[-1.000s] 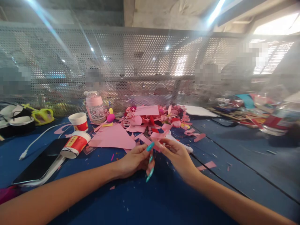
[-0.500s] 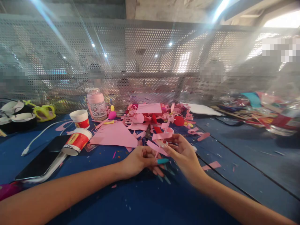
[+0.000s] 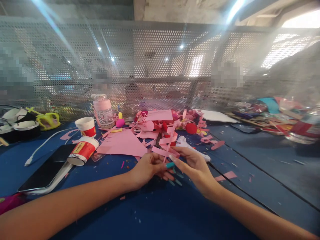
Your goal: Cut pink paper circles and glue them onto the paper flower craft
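Observation:
My left hand (image 3: 147,169) is closed, with thumb and fingers pinched around the lower part of a thin pink stem. Around that stem winds a curled pink paper strip (image 3: 161,152), its loops standing above the fingertips. Thumb and fingers of my right hand (image 3: 197,168) close on the strip's right side. Long teal nails show on the left hand. Just behind the right hand lies a white glue gun (image 3: 183,141), partly covered by the fingers. Beyond the hands, scissors (image 3: 158,140) rest partly under the pink paper scraps (image 3: 147,126).
At left lie a dark phone (image 3: 46,170), a white cable (image 3: 41,146) and two red-and-white paper cups (image 3: 83,150). A pink-lidded bottle (image 3: 103,111) stands behind them. A black cord (image 3: 240,185) runs to the lower right. A perforated metal screen (image 3: 160,70) closes off the back.
My right hand has turned slightly and moved a little left and down, bringing the paper strip lower and closer around the stem. More of the glue gun shows. The left hand barely moved.

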Available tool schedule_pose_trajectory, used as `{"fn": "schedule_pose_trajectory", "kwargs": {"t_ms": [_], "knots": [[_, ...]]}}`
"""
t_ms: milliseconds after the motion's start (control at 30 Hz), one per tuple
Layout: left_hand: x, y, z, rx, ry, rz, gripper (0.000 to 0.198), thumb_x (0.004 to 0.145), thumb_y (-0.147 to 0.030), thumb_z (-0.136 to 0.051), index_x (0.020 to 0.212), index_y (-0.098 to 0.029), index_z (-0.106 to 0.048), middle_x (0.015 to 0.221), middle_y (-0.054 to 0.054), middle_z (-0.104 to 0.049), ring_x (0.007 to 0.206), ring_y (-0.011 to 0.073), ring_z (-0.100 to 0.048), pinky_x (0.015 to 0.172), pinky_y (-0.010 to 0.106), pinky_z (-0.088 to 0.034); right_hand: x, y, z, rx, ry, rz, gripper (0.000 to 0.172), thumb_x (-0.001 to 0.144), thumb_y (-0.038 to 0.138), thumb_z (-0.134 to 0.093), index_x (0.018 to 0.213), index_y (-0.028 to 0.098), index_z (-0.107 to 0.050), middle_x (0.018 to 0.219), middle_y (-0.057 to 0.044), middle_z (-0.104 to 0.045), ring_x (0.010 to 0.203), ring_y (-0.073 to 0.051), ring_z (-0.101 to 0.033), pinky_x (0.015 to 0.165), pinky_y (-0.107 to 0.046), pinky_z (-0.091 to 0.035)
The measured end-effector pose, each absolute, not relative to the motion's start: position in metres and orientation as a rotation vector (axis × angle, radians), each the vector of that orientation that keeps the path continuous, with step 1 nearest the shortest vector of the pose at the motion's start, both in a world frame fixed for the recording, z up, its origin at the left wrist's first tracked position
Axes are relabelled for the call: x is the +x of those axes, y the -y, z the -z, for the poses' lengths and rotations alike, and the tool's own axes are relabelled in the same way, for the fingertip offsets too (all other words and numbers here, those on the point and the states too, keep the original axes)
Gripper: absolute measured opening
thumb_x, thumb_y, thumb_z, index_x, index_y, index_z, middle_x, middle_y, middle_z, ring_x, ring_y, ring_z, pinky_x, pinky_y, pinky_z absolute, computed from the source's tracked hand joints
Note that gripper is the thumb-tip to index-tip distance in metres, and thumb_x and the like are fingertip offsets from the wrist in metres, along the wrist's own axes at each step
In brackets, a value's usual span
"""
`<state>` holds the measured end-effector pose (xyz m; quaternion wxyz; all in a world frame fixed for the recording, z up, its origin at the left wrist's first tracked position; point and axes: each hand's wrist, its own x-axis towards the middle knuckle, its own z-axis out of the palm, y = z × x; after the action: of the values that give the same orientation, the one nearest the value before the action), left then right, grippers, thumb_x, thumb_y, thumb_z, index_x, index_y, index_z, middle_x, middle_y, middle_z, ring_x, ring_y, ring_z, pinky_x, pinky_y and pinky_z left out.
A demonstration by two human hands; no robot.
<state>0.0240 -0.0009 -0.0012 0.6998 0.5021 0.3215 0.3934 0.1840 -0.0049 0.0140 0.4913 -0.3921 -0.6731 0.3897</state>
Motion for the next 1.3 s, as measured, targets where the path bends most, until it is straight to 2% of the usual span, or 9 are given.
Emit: {"fn": "schedule_pose_trajectory", "kwargs": {"t_ms": [133, 300, 433, 633, 700, 800, 933, 1100, 1300], "knots": [[0.024, 0.001, 0.001, 1.114, -0.720, -0.877, 0.041, 0.056, -0.040, -0.078, 0.074, -0.007, -0.062, 0.068, 0.006, -0.067, 0.056, 0.0136, -0.066, 0.055, 0.021, -0.050, 0.183, 0.004, -0.014, -0.949, 1.635, -0.966, 0.033, 0.072, 0.041, -0.065, 0.094, 0.016, -0.065, 0.084, -0.006, -0.066, 0.077, -0.018, -0.059, 0.074, -0.033, -0.047], [0.023, 0.001, -0.001, 1.079, -0.721, -0.961, 0.040, 0.055, -0.038, -0.079, 0.074, -0.008, -0.062, 0.067, 0.006, -0.067, 0.056, 0.0137, -0.066, 0.056, 0.021, -0.052, 0.179, 0.006, -0.019, -0.870, 1.470, -1.263, 0.043, 0.063, 0.038, -0.073, 0.099, 0.017, -0.062, 0.096, -0.007, -0.068, 0.083, -0.017, -0.062, 0.074, -0.030, -0.049], [0.023, 0.003, -0.003, 1.096, -0.740, -0.975, 0.038, 0.058, -0.035, -0.077, 0.078, -0.007, -0.061, 0.070, 0.006, -0.067, 0.060, 0.0149, -0.066, 0.059, 0.024, -0.053, 0.177, 0.007, -0.022, -0.874, 1.371, -1.423, 0.043, 0.063, 0.035, -0.074, 0.100, 0.017, -0.061, 0.089, -0.005, -0.069, 0.075, -0.014, -0.063, 0.070, -0.027, -0.049], [0.022, 0.006, -0.002, 1.257, -0.851, -1.191, 0.046, 0.061, -0.026, -0.076, 0.097, -0.014, -0.050, 0.101, 0.008, -0.061, 0.068, 0.0130, -0.065, 0.060, 0.024, -0.051, 0.181, 0.000, -0.022, -0.831, 1.345, -1.365, 0.033, 0.066, 0.034, -0.073, 0.094, 0.018, -0.064, 0.085, -0.003, -0.069, 0.077, -0.013, -0.062, 0.073, -0.025, -0.048], [0.021, 0.007, -0.002, 1.281, -0.962, -1.381, 0.052, 0.062, -0.025, -0.076, 0.102, -0.018, -0.045, 0.111, 0.008, -0.055, 0.080, 0.0148, -0.063, 0.066, 0.026, -0.051, 0.182, -0.004, -0.021, -0.829, 1.340, -1.317, 0.030, 0.067, 0.034, -0.073, 0.092, 0.019, -0.066, 0.083, -0.002, -0.068, 0.077, -0.012, -0.061, 0.075, -0.024, -0.046], [0.020, 0.010, -0.002, 1.390, -1.039, -1.567, 0.060, 0.066, -0.028, -0.074, 0.115, -0.021, -0.041, 0.122, 0.009, -0.048, 0.110, 0.0205, -0.051, 0.087, 0.031, -0.046, 0.184, -0.006, -0.020, -0.848, 1.348, -1.264, 0.029, 0.066, 0.036, -0.073, 0.088, 0.020, -0.067, 0.078, 0.000, -0.067, 0.075, -0.011, -0.060, 0.075, -0.024, -0.045], [0.018, 0.017, -0.005, 1.659, -1.048, -1.585, 0.051, 0.076, -0.027, -0.065, 0.123, -0.023, -0.044, 0.132, 0.007, -0.044, 0.124, 0.0205, -0.039, 0.103, 0.035, -0.032, 0.183, -0.005, -0.021, -0.882, 1.380, -1.236, 0.034, 0.065, 0.041, -0.072, 0.091, 0.020, -0.068, 0.082, -0.002, -0.068, 0.077, -0.013, -0.060, 0.077, -0.027, -0.047], [0.018, 0.017, -0.006, 1.598, -1.037, -1.579, 0.050, 0.076, -0.025, -0.066, 0.122, -0.022, -0.049, 0.130, 0.008, -0.050, 0.123, 0.0224, -0.041, 0.104, 0.037, -0.030, 0.183, -0.003, -0.022, -0.845, 1.417, -1.272, 0.034, 0.066, 0.036, -0.073, 0.097, 0.023, -0.069, 0.088, -0.003, -0.070, 0.085, -0.016, -0.062, 0.086, -0.031, -0.046], [0.019, 0.002, -0.003, 1.134, -0.833, -1.516, 0.058, 0.062, -0.019, -0.076, 0.113, -0.017, -0.050, 0.106, 0.009, -0.066, 0.099, 0.0205, -0.061, 0.090, 0.035, -0.046, 0.182, -0.004, -0.023, -0.856, 1.502, -1.258, 0.034, 0.069, 0.035, -0.070, 0.101, 0.023, -0.068, 0.098, -0.004, -0.070, 0.099, -0.020, -0.061, 0.096, -0.039, -0.042]]}}
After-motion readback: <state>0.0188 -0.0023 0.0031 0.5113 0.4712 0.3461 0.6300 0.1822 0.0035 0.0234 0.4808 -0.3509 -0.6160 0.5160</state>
